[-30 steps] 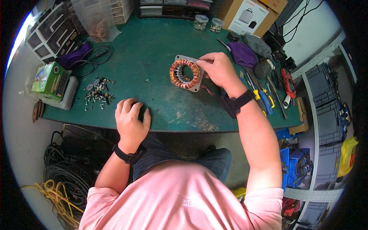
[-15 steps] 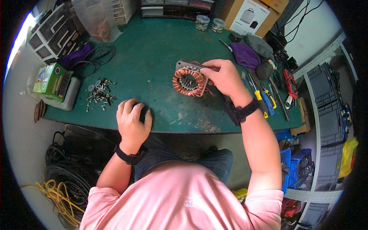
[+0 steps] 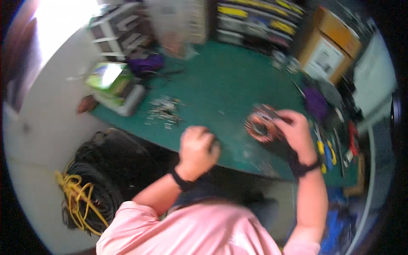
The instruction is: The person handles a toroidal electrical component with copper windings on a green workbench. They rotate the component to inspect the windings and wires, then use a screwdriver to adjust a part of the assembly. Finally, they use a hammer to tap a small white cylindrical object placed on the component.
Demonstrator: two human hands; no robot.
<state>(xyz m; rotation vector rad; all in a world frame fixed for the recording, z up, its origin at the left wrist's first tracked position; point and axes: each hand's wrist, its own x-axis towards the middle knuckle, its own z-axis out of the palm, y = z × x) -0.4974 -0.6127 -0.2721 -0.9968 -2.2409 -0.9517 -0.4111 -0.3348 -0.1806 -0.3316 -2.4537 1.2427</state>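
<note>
A motor stator, a ring wound with copper wire on a grey metal plate, is at the right half of the green workbench. My right hand pinches its plate at the right side, thumb and fingers closed on it. My left hand rests at the bench's front edge, away from the stator. Its fingers are bent and the thumb stands apart, with nothing seen in them. Beyond it to the left lies a pile of screws and small metal parts. Motion blurs the whole picture.
At the left stand a green box and a drawer unit. Yellow-handled tools and a purple cloth lie at the right. A cardboard box stands behind them. Coiled cables lie below the bench's left side.
The view has swung left and tilted, so the bench and both hands sit farther right and lower in the picture. My right hand keeps its grip on the stator.
</note>
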